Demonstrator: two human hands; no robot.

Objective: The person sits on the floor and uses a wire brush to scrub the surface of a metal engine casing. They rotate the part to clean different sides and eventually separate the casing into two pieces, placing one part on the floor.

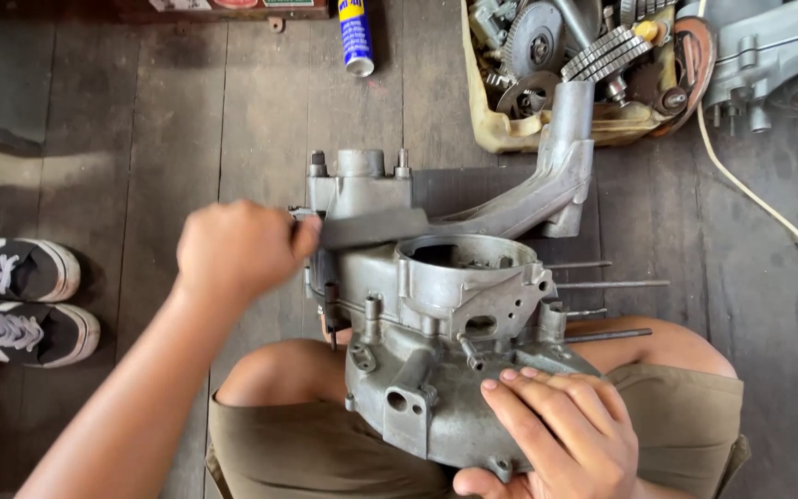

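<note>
1. The engine casing [445, 323] rests on the person's lap, over the floor [140, 139]: cast metal, likely heavy, rigid, sharp-edged.
2. Left hand [237, 249] is clenched round a dark flat tool [371, 226] against the casing's top.
3. Right hand [565, 430] lies flat, fingers spread, steadying the broad lower face, probably the safest hold.

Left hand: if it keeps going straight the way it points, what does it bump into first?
The left hand points right, gripping a dark flat tool. Straight on, it would probably first meet the grey metal engine casing right beside it, though depth is hard to judge.

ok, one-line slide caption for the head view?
Left hand presses a flat dark tool against a grey engine casing; right hand steadies it on the lap.
</note>
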